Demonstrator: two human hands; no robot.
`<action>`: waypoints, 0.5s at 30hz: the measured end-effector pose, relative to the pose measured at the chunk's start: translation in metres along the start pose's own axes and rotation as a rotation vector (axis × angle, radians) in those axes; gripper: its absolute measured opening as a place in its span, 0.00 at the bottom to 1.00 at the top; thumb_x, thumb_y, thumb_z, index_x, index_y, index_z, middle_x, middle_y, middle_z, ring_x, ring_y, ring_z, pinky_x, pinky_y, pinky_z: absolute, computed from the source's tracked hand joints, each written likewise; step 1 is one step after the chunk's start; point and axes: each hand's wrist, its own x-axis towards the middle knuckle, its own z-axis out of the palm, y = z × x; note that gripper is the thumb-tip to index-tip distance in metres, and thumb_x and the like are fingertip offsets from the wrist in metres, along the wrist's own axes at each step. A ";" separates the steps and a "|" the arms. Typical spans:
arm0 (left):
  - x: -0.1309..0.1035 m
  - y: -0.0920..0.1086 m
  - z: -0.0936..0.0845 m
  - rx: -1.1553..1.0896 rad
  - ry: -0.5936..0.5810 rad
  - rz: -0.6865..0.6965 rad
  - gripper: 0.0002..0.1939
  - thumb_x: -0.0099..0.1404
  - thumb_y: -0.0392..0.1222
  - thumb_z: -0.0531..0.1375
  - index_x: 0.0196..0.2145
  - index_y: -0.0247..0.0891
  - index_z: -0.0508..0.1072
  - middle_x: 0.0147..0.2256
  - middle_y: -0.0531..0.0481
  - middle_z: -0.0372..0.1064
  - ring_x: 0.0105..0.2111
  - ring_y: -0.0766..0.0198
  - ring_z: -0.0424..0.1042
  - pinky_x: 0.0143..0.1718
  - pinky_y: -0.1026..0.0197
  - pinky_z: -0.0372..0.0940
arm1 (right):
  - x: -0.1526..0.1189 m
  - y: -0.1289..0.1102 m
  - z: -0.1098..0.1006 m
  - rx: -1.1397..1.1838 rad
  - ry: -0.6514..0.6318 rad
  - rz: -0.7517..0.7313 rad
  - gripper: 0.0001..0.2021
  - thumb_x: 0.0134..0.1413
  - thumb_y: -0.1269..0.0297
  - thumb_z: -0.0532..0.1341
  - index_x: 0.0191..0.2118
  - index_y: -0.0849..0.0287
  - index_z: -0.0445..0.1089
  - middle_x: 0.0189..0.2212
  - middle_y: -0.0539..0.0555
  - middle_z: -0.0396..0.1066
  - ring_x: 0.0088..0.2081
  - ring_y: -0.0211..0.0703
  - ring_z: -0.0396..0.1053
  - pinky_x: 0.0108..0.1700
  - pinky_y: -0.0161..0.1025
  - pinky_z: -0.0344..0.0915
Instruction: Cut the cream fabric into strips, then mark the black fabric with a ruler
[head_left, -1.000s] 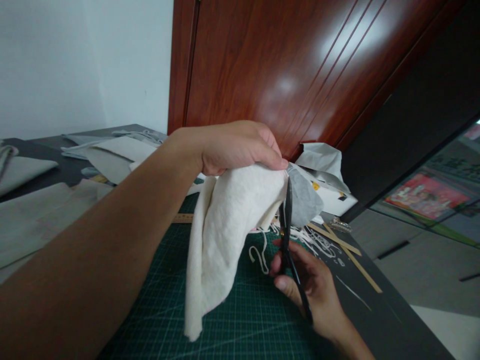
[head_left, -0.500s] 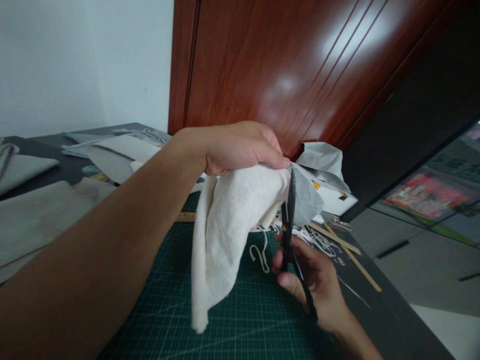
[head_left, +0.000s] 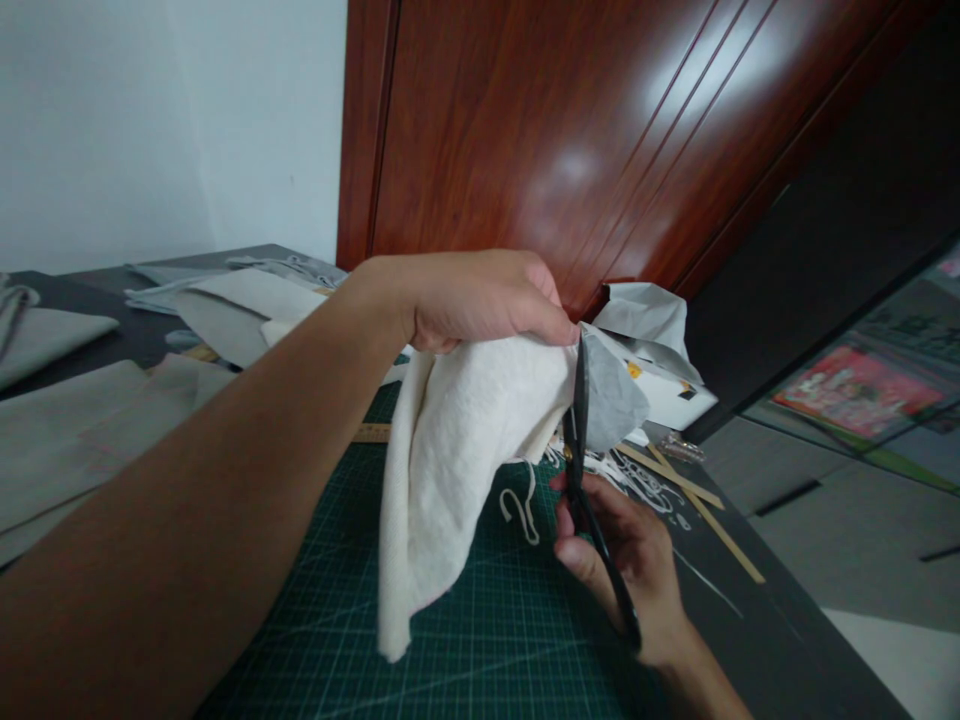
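Note:
A cream-white cloth [head_left: 457, 440] hangs from my left hand [head_left: 495, 297], which pinches its upper edge. Its lower end dangles over a green cutting mat [head_left: 495, 640]. My right hand [head_left: 626, 550] is closed round the handles of black scissors [head_left: 576, 440], whose blades point upward. The blade tips reach the cloth's right edge, just beneath my left fingertips. Whether the blades are touching the fabric is hard to tell.
Folded pale fabric pieces [head_left: 67, 430] lie at the left. Wooden strips [head_left: 705, 510] and white cords [head_left: 645, 485] lie at the right, in front of a white-grey bag [head_left: 645, 315]. A wooden ruler [head_left: 373, 432] shows behind the cloth.
The scissor blades have come closer together. The cloth's lower end has swung slightly left, and my left hand has dipped a little.

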 end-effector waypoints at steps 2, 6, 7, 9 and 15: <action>-0.001 0.000 -0.001 0.010 -0.031 -0.003 0.05 0.53 0.40 0.64 0.23 0.38 0.77 0.22 0.51 0.70 0.31 0.57 0.75 0.33 0.59 0.64 | 0.000 -0.001 0.000 -0.025 0.004 -0.003 0.15 0.57 0.57 0.70 0.48 0.53 0.72 0.26 0.45 0.67 0.26 0.38 0.66 0.29 0.35 0.64; 0.000 0.000 -0.003 0.016 0.010 -0.003 0.05 0.49 0.37 0.64 0.27 0.39 0.78 0.23 0.52 0.70 0.26 0.59 0.72 0.29 0.59 0.62 | -0.001 0.000 -0.001 -0.052 0.013 -0.002 0.14 0.58 0.58 0.69 0.47 0.53 0.72 0.26 0.45 0.67 0.25 0.37 0.65 0.28 0.35 0.63; 0.000 0.000 -0.004 0.009 0.022 0.006 0.04 0.48 0.37 0.65 0.27 0.39 0.78 0.23 0.52 0.70 0.25 0.60 0.71 0.28 0.59 0.61 | -0.002 0.000 -0.002 -0.059 0.016 -0.002 0.14 0.58 0.58 0.69 0.47 0.53 0.72 0.26 0.45 0.67 0.25 0.37 0.65 0.28 0.35 0.63; 0.000 0.000 -0.004 -0.009 0.029 0.026 0.03 0.49 0.37 0.67 0.25 0.39 0.77 0.22 0.52 0.69 0.22 0.63 0.69 0.26 0.61 0.60 | -0.003 0.000 -0.002 -0.068 0.021 -0.008 0.13 0.58 0.58 0.69 0.47 0.53 0.72 0.25 0.45 0.67 0.25 0.37 0.65 0.27 0.35 0.63; 0.000 0.000 -0.004 -0.029 0.084 -0.007 0.07 0.54 0.41 0.69 0.23 0.38 0.77 0.21 0.51 0.69 0.25 0.63 0.72 0.27 0.64 0.62 | -0.004 0.001 -0.003 -0.077 0.039 -0.042 0.13 0.58 0.59 0.69 0.47 0.52 0.73 0.25 0.45 0.67 0.24 0.36 0.66 0.26 0.33 0.64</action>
